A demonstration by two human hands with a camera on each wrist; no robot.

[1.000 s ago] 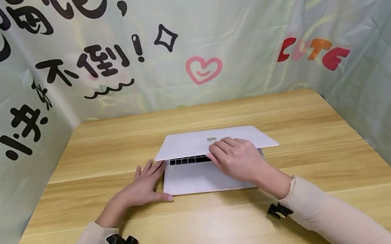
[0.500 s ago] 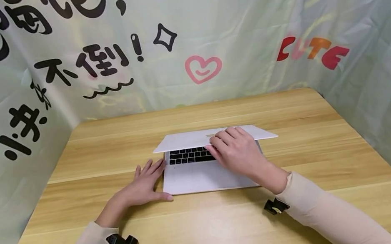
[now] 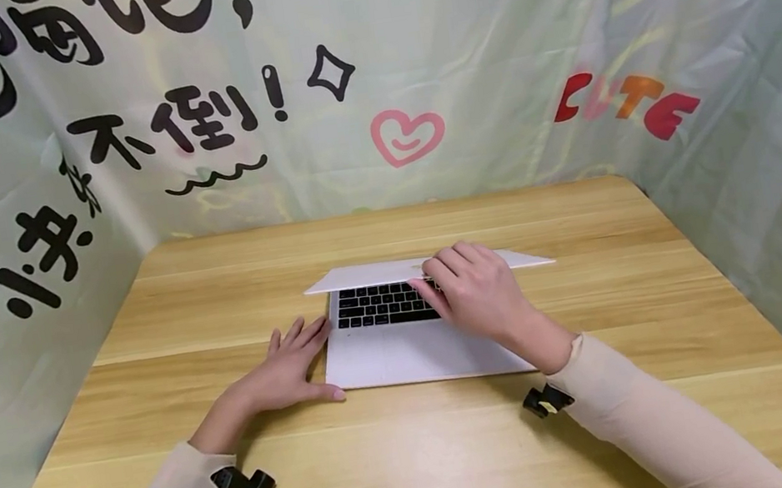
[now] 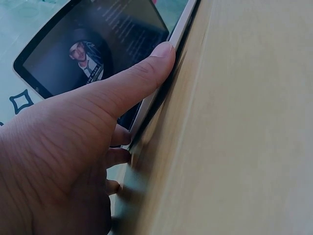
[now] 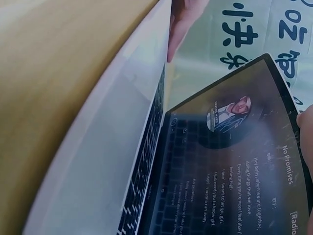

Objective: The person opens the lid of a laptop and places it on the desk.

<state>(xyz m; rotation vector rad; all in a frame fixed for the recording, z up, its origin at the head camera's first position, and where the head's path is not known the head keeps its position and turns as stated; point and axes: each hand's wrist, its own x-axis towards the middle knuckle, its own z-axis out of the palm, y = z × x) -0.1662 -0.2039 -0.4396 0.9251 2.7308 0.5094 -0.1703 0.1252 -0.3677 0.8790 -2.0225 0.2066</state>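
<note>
A silver laptop lies on the wooden table, its lid raised partway and leaning toward me. My right hand pinches the lid's free edge, fingers curled over the outside and the thumb beneath. Part of the black keyboard shows left of that hand; the rest is behind it. My left hand rests along the laptop's left side, fingers extended and spread, its thumb at the front corner. In the right wrist view the lit screen displays a round portrait picture and lines of text.
The wooden table runs from my arms back to a pale printed cloth hung behind and at both sides. A small black camera is on the left sleeve, another black camera on the right one.
The lid's free edge has risen and tilted back with my right hand, baring more of the keyboard. My left hand has stayed in place.
</note>
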